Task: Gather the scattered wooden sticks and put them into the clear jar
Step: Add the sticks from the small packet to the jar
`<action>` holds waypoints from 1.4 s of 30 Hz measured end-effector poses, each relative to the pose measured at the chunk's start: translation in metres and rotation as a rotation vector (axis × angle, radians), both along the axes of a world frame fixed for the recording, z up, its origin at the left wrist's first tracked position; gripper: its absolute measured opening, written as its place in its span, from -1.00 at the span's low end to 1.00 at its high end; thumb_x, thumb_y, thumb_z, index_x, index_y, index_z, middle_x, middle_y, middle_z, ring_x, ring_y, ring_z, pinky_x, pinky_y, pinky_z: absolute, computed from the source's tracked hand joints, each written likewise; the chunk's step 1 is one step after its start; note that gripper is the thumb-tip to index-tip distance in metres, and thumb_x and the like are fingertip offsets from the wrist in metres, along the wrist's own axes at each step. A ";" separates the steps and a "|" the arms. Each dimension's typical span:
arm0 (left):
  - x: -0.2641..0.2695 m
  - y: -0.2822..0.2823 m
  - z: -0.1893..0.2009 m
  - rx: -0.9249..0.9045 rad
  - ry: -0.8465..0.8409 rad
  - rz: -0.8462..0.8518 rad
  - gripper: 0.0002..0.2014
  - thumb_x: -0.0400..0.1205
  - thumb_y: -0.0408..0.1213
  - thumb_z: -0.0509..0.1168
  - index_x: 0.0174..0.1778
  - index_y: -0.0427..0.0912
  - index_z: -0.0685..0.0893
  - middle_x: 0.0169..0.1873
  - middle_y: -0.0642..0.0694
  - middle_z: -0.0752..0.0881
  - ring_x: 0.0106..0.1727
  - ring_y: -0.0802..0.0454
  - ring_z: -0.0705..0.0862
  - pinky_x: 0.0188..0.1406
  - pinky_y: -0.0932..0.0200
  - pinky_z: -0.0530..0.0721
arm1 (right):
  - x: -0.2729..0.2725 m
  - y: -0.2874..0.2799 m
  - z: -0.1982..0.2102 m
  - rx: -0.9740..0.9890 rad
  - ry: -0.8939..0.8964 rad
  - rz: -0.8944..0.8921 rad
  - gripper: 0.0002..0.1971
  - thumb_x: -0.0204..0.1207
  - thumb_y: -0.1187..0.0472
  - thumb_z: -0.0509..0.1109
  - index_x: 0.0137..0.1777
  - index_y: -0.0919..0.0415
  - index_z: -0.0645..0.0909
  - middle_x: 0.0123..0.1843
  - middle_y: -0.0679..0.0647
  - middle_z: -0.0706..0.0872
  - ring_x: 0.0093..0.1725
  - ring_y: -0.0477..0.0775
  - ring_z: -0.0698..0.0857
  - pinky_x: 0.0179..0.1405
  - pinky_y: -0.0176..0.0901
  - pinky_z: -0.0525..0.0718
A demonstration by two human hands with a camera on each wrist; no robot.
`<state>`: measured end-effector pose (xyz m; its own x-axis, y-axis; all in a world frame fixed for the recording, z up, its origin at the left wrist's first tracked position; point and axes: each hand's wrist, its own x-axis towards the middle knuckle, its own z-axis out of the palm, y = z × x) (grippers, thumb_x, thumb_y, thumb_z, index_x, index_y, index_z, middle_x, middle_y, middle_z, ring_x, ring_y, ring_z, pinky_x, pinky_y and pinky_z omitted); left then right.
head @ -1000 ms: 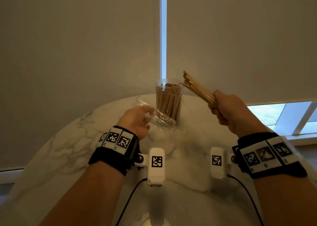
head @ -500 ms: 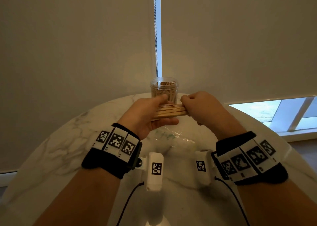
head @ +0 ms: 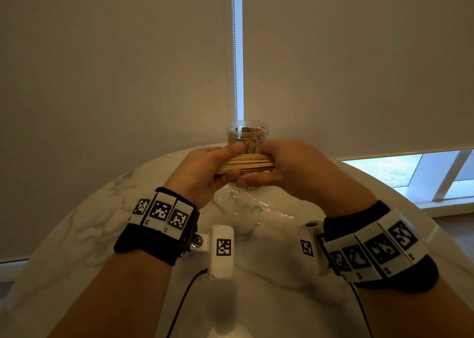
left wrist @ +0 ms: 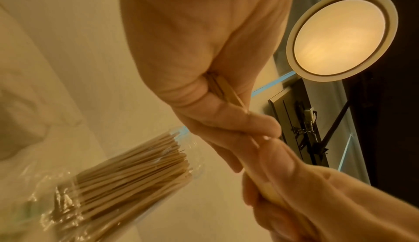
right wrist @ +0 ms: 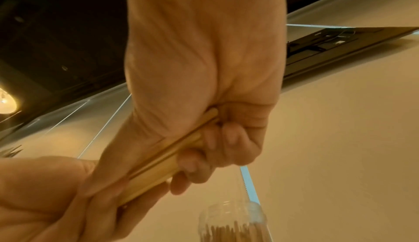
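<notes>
Head view: I am clamping both hands, left [head: 205,169] and right [head: 289,168], on the sticks [head: 246,162], lying crosswise just before the upright jar [head: 247,132].

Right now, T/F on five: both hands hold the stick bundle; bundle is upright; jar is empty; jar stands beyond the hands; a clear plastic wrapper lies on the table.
1. Both hands hold the stick bundle. True: left hand and right hand grip opposite ends.
2. The bundle is upright. False: it lies roughly level between the hands.
3. The clear jar is empty. False: it already holds many sticks.
4. The jar stands beyond the hands. True.
5. A clear plastic wrapper lies on the marble table. True, below the hands.
</notes>
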<state>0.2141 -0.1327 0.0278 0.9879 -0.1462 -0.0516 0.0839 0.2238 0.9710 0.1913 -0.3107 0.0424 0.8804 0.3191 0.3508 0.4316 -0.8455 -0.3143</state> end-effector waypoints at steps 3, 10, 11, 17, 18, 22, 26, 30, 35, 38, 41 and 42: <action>-0.002 -0.006 -0.002 0.140 -0.028 -0.021 -0.71 0.61 -0.14 0.45 0.09 -0.29 0.78 -0.22 -0.17 0.84 -0.44 0.10 0.75 -0.60 0.36 0.62 | -0.003 -0.003 0.002 -0.057 0.049 -0.037 -0.61 0.23 -0.38 0.55 -0.25 -0.09 0.68 -0.38 -0.10 0.64 -0.37 -0.17 0.58 -0.42 -0.26 0.41; -0.010 -0.006 0.004 0.661 -0.237 -0.038 -0.40 0.58 0.42 0.16 -0.10 -0.02 0.86 -0.32 -0.01 0.85 -0.46 0.12 0.73 -0.49 0.28 0.58 | -0.002 -0.009 -0.004 0.067 0.242 -0.055 -0.60 0.30 -0.24 0.61 -0.56 -0.16 0.52 -0.60 -0.16 0.56 -0.51 -0.19 0.52 -0.50 -0.33 0.36; -0.009 -0.005 0.004 0.729 -0.256 -0.047 -0.38 0.58 0.42 0.14 -0.13 -0.04 0.86 -0.42 0.01 0.82 -0.54 0.16 0.66 -0.52 0.26 0.55 | -0.001 -0.011 -0.004 0.071 0.272 -0.049 -0.60 0.29 -0.24 0.61 -0.58 -0.16 0.53 -0.63 -0.19 0.57 -0.52 -0.20 0.53 -0.50 -0.35 0.37; 0.002 -0.001 -0.009 0.636 -0.232 0.042 -0.52 0.57 0.17 0.40 -0.32 -0.24 0.83 -0.52 -0.19 0.70 -0.59 0.03 0.41 -0.61 0.24 0.37 | 0.004 -0.009 -0.009 0.109 0.226 -0.007 -0.36 0.24 -0.56 0.31 -0.23 0.05 0.72 -0.38 -0.02 0.69 -0.35 -0.03 0.64 -0.33 -0.13 0.58; 0.004 -0.001 -0.011 0.594 -0.216 0.051 -0.52 0.54 0.16 0.43 -0.28 -0.27 0.84 -0.45 -0.27 0.70 -0.58 0.02 0.39 -0.61 0.24 0.37 | 0.006 -0.008 -0.011 0.102 0.180 -0.014 -0.28 0.30 -0.60 0.18 -0.21 0.09 0.74 -0.34 0.02 0.73 -0.31 0.02 0.68 -0.27 -0.06 0.64; 0.006 -0.006 -0.014 0.468 -0.196 0.098 -0.51 0.55 0.11 0.44 -0.16 -0.37 0.80 -0.41 -0.37 0.61 -0.62 0.06 0.36 -0.62 0.25 0.35 | 0.009 -0.004 -0.014 0.122 0.055 -0.067 -0.27 0.53 -0.51 0.01 -0.29 0.07 0.75 -0.40 0.07 0.73 -0.42 0.01 0.65 -0.39 -0.14 0.55; 0.008 -0.003 -0.011 0.370 -0.114 0.134 -0.52 0.71 0.18 0.19 -0.02 -0.18 0.79 -0.24 -0.25 0.84 -0.51 0.04 0.64 -0.55 0.23 0.55 | 0.010 -0.007 -0.012 0.162 0.039 -0.118 -0.42 0.62 -0.39 0.07 -0.39 -0.06 0.66 -0.41 0.03 0.72 -0.40 -0.05 0.65 -0.40 -0.13 0.52; 0.023 0.007 -0.008 0.233 -0.042 0.239 -0.75 0.82 -0.27 0.10 0.35 -0.19 0.58 -0.06 -0.18 0.85 -0.11 -0.02 0.80 -0.18 0.13 0.75 | 0.028 -0.023 0.010 0.300 -0.139 -0.254 -0.36 0.63 -0.37 0.11 -0.33 0.13 0.71 -0.41 0.14 0.71 -0.37 0.11 0.68 -0.26 0.06 0.63; 0.071 -0.004 0.005 0.629 -0.129 0.125 0.11 0.46 -0.18 0.61 0.75 -0.06 -0.05 0.52 -0.24 0.49 0.48 -0.17 0.52 0.51 -0.20 0.48 | 0.070 -0.032 0.051 0.234 -0.223 -0.276 -0.41 0.66 -0.30 0.15 -0.30 0.14 0.73 -0.43 0.14 0.68 -0.40 0.10 0.64 -0.35 -0.05 0.51; 0.100 -0.021 0.003 0.750 -0.237 0.028 0.71 -0.06 0.34 0.70 0.62 0.09 -0.56 0.61 -0.22 0.40 0.59 -0.18 0.42 0.59 -0.29 0.34 | 0.104 -0.025 0.067 -0.009 -0.245 -0.299 -0.43 0.64 -0.27 0.22 -0.29 0.19 0.74 -0.37 0.17 0.72 -0.30 0.18 0.69 -0.32 -0.08 0.50; 0.122 -0.031 -0.010 0.687 -0.283 0.017 0.74 -0.14 0.35 0.68 0.60 0.10 -0.58 0.65 -0.21 0.30 0.60 -0.16 0.40 0.58 -0.27 0.37 | 0.130 -0.012 0.078 -0.263 -0.209 -0.272 -0.45 0.60 -0.25 0.30 -0.23 0.26 0.76 -0.37 0.13 0.71 -0.28 0.16 0.70 -0.33 -0.13 0.47; 0.122 -0.032 -0.011 0.622 -0.289 0.009 0.72 -0.08 0.24 0.73 0.64 0.07 -0.53 0.65 -0.19 0.30 0.59 -0.13 0.42 0.57 -0.23 0.39 | 0.137 -0.008 0.082 -0.351 -0.186 -0.253 -0.46 0.60 -0.24 0.31 -0.21 0.27 0.77 -0.40 0.11 0.68 -0.30 0.14 0.68 -0.33 -0.14 0.48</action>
<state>0.3356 -0.1642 0.0164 0.9757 -0.1666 0.1423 -0.1970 -0.3834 0.9023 0.3279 -0.3182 0.1243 0.8782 0.2307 0.4189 0.2206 -0.9726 0.0731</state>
